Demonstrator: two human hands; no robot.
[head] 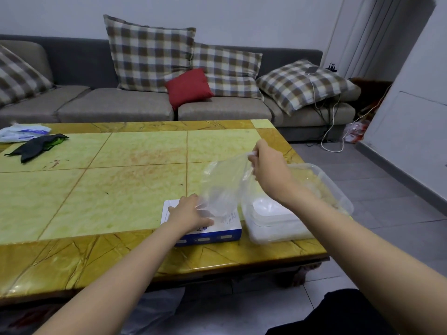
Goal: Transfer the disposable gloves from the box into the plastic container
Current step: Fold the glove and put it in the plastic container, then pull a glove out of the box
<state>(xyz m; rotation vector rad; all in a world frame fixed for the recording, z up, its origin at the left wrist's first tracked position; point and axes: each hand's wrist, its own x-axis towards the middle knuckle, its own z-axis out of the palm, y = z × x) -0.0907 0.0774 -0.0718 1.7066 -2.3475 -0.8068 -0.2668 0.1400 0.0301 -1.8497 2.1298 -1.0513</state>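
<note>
Currently mid-transfer: right hand (266,165) pinches clear plastic glove (222,187); left hand (191,213) presses flat on blue-white cardboard box (217,234). Next, likely: glove into translucent plastic container (342,199), lower right.

You have a yellow-tiled table (96,189) in front of you. At its far left corner lies a white plastic bag (23,132). Just beside that, along the left edge, is a crumpled black cloth (36,146). Beyond the far edge stands a grey sofa (116,105) with checked cushions (150,56) and a small red cushion (188,88). On the rightmost checked one rests a phone (312,69), and a white cable (336,151) trails down to the tiled floor (387,189).
</note>
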